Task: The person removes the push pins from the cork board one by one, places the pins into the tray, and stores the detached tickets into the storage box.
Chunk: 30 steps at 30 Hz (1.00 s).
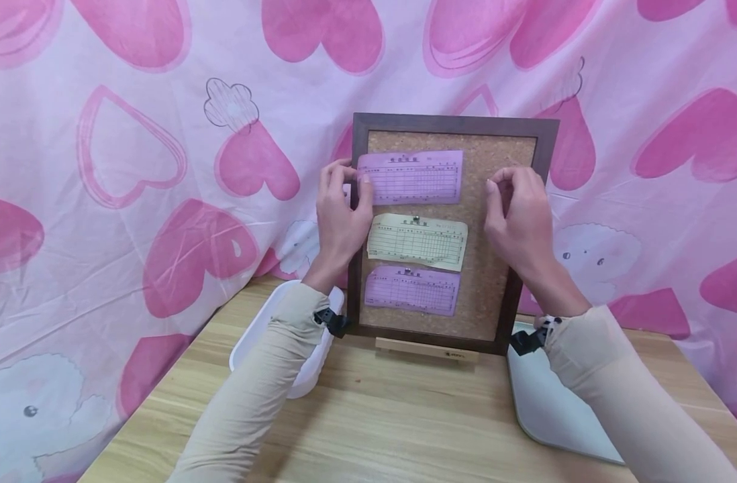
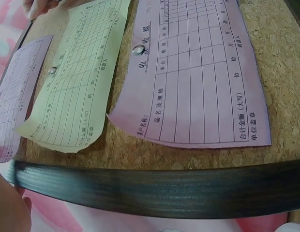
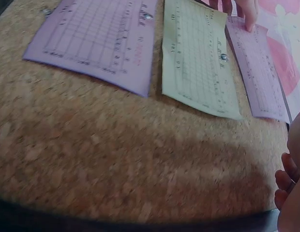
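Note:
A cork board (image 1: 492, 295) in a dark frame stands upright. Three printed receipt slips lie on its left half: purple at the top (image 1: 413, 181), pale yellow in the middle (image 1: 417, 241), purple at the bottom (image 1: 412, 290). Clear pushpins (image 2: 139, 49) hold the lower two; I see none in the top slip. My left hand (image 1: 344, 211) holds the top slip's left edge at the frame, thumb over its front. Right of that slip, apart from the cork, my right hand (image 1: 522, 215) has thumb and index tips together, seemingly pinching a small pale thing like a pushpin, mostly hidden.
The board rests in a wooden stand (image 1: 425, 349) on the wooden table (image 1: 405, 422). A white plastic tray (image 1: 305, 386) is at the left, partly behind my left forearm. A pale flat panel (image 1: 556, 409) lies under my right forearm. Heart-print cloth (image 1: 223, 40) hangs behind.

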### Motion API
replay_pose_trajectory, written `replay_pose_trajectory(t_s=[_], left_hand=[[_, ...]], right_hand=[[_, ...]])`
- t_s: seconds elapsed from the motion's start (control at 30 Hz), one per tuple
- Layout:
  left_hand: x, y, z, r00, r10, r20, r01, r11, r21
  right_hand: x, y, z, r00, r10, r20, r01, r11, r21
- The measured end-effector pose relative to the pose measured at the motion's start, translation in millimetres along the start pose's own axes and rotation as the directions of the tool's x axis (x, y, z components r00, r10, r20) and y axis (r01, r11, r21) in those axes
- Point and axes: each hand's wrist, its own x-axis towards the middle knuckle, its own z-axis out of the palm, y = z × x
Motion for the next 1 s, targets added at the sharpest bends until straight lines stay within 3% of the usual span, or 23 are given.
replay_pose_trajectory(t_s=[0.7, 1.0], left_hand=[[-15.5, -14.0, -11.4, 1.000, -0.007, -0.030, 0.004, 0.996, -0.091], [-24.7, -16.4, -15.7, 0.996, -0.077, -0.051, 0.069, 0.987, -0.145]], right_hand=[[-36.4, 20.5, -17.4, 1.000, 0.025, -0.014, -0.024, 0.999, 0.027], [-51.2, 29.6, -23.8, 0.997, 0.075, -0.009, -0.075, 0.997, 0.005]])
